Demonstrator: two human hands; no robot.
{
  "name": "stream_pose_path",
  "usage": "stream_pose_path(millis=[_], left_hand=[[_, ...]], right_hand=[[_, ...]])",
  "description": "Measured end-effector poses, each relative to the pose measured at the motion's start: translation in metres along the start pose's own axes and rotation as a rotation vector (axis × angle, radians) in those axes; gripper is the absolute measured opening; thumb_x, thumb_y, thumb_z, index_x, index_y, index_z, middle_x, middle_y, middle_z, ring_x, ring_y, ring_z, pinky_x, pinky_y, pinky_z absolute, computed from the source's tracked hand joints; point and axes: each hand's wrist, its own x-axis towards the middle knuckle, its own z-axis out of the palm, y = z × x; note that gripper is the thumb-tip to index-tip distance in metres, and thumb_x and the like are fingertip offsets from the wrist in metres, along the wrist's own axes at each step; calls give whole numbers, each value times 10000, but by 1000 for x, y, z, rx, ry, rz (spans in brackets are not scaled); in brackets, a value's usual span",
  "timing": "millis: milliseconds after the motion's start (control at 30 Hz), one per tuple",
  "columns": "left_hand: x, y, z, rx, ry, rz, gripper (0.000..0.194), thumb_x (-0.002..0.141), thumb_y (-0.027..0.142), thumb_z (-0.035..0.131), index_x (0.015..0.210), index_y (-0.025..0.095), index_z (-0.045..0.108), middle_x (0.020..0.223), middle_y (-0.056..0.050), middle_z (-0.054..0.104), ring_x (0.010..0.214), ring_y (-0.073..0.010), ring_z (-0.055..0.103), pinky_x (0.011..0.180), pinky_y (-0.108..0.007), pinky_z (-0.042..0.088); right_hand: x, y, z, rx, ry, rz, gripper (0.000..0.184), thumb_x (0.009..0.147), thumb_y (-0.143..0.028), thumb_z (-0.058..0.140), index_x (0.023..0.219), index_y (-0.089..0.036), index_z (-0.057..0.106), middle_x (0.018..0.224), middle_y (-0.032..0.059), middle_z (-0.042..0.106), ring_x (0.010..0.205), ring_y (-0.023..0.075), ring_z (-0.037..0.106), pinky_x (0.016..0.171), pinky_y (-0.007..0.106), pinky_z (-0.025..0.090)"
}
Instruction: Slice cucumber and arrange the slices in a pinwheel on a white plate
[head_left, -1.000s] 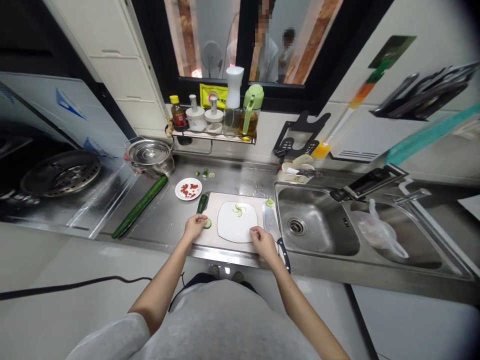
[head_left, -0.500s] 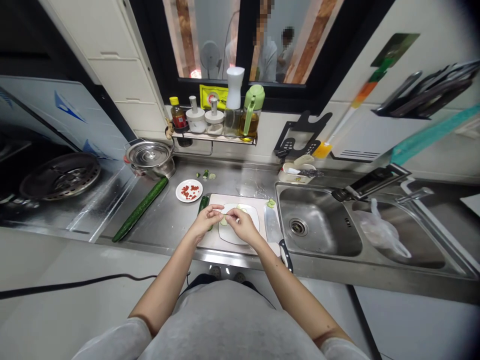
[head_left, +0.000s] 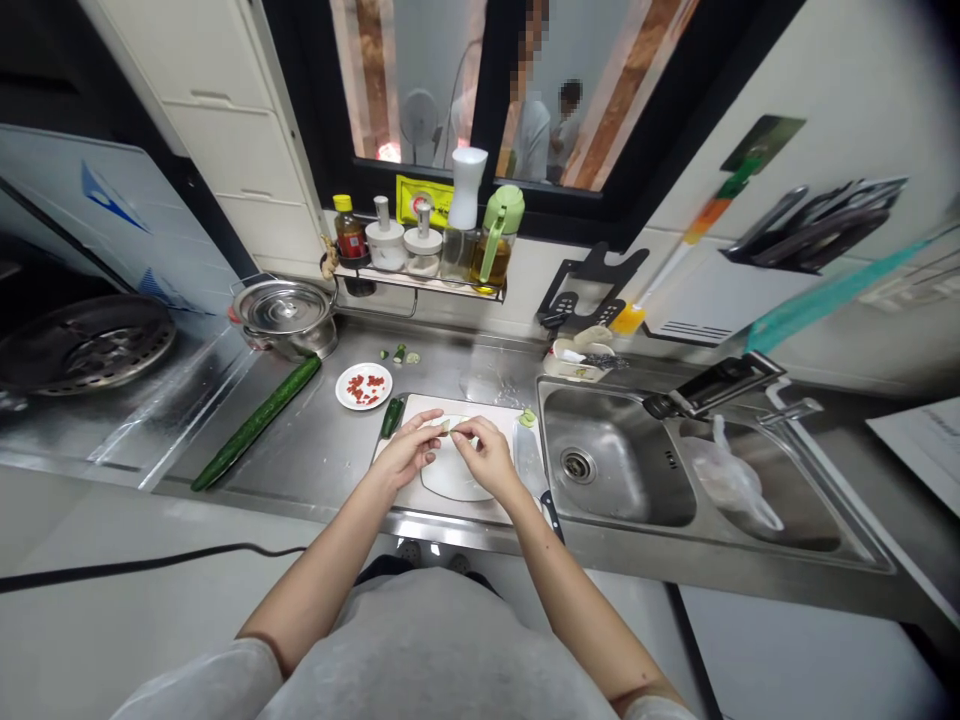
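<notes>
Over a square white plate (head_left: 456,482), my two hands meet at a thin, pale cucumber slice (head_left: 448,424). The thumb and fingers of my left hand (head_left: 405,455) pinch its left side, with the other fingers loosely curled. My right hand (head_left: 487,458) closes its fingertips on the right side. Beneath the plate lies a light cutting board (head_left: 480,406). A dark green cucumber piece (head_left: 391,418) rests at the board's left edge, and a few cucumber slices (head_left: 527,417) sit at its far right corner. Beside my right hand is a knife (head_left: 529,452), its black handle towards me.
A whole cucumber (head_left: 259,425) lies left on the steel counter, near a lidded pot (head_left: 286,310). A small plate (head_left: 342,390) bears red chopped bits. Cucumber scraps (head_left: 400,355) lie behind it. To the right is a sink (head_left: 615,470); a bottle rack (head_left: 427,282) hangs behind.
The whole view has shifted slightly. My hands stay together at the slice, and my left hand's lower fingers show more openly now.
</notes>
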Motion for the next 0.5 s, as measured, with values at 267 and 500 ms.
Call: stream_pose_path(millis=[267,500], left_hand=[[1,3,11,147,43,197,629,579,294,810,1147,212,552,728,41,571,609,-54,534,534,-150,350],[7,-1,16,229,43,358,592,626,318,776,1149,191,529,743,37,578,678,-72,557,646,-183,420]], right_hand=[[-1,5,2,37,-20,70,199,864,-337,534,774,-185,627,777,20,614,766,134,543,626,229,390],[5,5,2,171,-29,238,231,829,-362,535,718,-175,613,714,12,634,674,123,540,585,221,394]])
